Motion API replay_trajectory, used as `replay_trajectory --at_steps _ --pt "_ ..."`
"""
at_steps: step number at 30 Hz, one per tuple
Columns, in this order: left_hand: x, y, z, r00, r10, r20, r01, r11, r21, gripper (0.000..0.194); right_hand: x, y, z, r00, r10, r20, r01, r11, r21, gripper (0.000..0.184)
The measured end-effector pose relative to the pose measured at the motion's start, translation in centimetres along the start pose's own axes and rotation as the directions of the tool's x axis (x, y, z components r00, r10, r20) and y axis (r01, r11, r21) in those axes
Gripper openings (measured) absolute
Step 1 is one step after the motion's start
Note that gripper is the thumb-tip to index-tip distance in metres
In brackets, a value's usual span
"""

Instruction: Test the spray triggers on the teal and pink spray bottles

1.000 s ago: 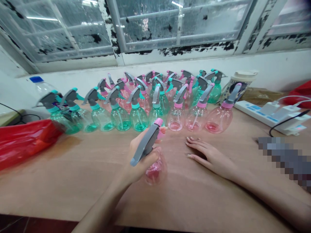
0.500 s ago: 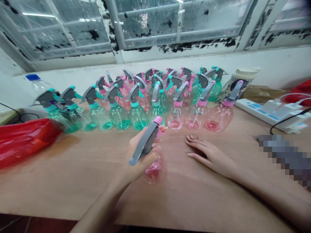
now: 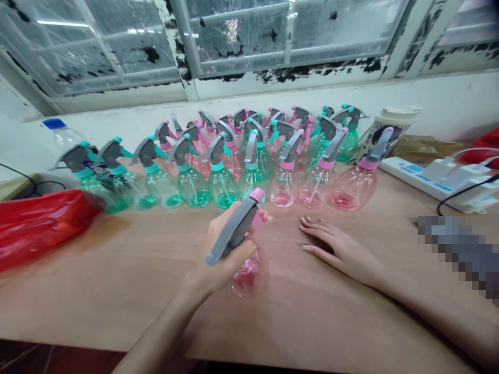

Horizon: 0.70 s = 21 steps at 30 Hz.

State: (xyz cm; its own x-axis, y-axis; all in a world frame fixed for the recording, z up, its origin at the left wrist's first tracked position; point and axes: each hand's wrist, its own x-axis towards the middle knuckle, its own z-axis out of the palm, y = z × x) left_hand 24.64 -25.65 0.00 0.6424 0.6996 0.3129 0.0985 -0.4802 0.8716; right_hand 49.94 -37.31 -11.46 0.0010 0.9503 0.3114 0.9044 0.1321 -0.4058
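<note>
A pink spray bottle (image 3: 249,275) with a grey trigger head is gripped at its neck by my left hand (image 3: 226,254). Its pink nozzle points away from me, and the fingers wrap round below the head, partly hiding the neck. To the right, my right hand (image 3: 335,244) lies on the table with its fingers stretched out and holds nothing. Beyond both hands stands a front row of spray bottles, green ones such as this green spray bottle (image 3: 193,187) on the left and pink ones such as this pink spray bottle (image 3: 354,187) on the right.
More green and pink spray bottles crowd behind the front row. A red plastic bag (image 3: 42,223) lies at left. On the right are a white power strip (image 3: 436,182) with plugs, a patterned cup (image 3: 393,130) and a blurred-out dark object (image 3: 460,254). A window (image 3: 292,36) spans the back.
Almost nothing differs. My left hand keeps its hold on the pink spray bottle, my right hand stays flat, and the view has shifted very slightly.
</note>
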Motion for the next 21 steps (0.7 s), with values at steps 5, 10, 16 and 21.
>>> replay_trajectory --at_steps 5,10,16,21 --pt "-0.2 0.0 0.0 1.000 -0.018 -0.024 0.019 0.999 0.050 0.016 0.0 0.0 0.0 1.000 0.005 0.014 -0.005 1.000 -0.009 0.049" --pt "0.0 0.7 0.3 0.998 -0.062 0.027 0.063 0.997 -0.036 0.037 0.0 0.1 -0.1 1.000 0.010 0.028 -0.009 1.000 -0.014 0.049" --pt "0.0 0.9 0.4 0.999 -0.041 0.033 0.043 0.998 -0.055 0.044 0.0 -0.1 -0.1 0.999 0.026 0.019 -0.026 0.999 -0.022 0.051" --pt "0.0 0.4 0.3 0.998 -0.031 0.048 0.035 0.996 -0.088 0.045 0.0 -0.1 -0.1 1.000 0.009 0.006 -0.009 1.000 -0.019 0.050"
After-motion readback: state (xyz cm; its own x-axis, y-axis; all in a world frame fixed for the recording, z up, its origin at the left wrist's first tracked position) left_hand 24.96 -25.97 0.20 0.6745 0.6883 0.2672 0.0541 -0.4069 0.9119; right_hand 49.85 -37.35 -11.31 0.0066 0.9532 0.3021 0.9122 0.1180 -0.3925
